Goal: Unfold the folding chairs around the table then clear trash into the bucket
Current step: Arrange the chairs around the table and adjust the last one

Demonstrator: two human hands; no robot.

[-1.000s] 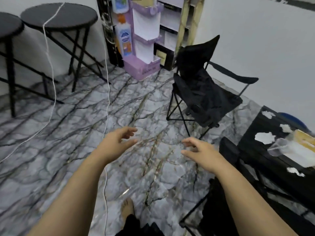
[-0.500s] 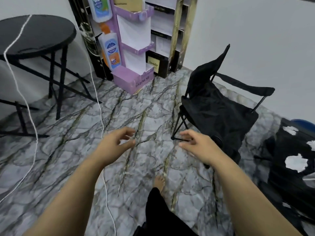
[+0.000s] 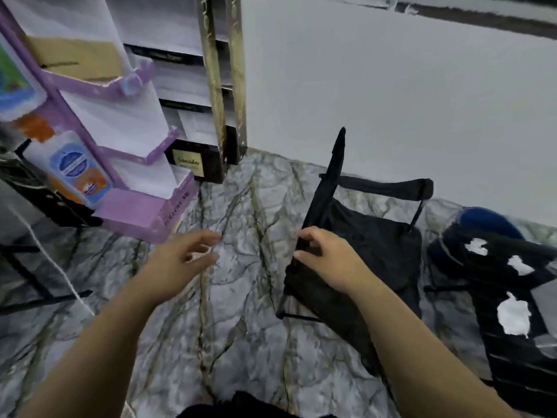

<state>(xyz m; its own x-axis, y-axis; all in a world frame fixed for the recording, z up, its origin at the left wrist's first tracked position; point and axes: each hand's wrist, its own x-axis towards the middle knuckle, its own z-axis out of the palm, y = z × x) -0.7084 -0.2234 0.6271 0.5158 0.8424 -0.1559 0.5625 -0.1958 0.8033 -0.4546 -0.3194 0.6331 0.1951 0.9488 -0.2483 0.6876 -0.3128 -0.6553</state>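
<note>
I see both bare arms reaching forward over the marble-patterned floor. My right hand lies against the near front edge of the black folding chair, fingers curled toward the fabric; its grip looks narrow, but I cannot tell whether it has actually closed on the cloth. My left hand hangs in the air above the floor, well apart from the chair, its grip loosely wide and holding nothing. The chair stands near the white wall, its seat spread, one armrest stretched across the back and the backrest corner poking upward. To the right is the black counter, with white scraps of trash lying on it. Just behind it a blue bucket shows against the wall. On the left stands a purple display stand, and a white cord trails across the floor.
</note>
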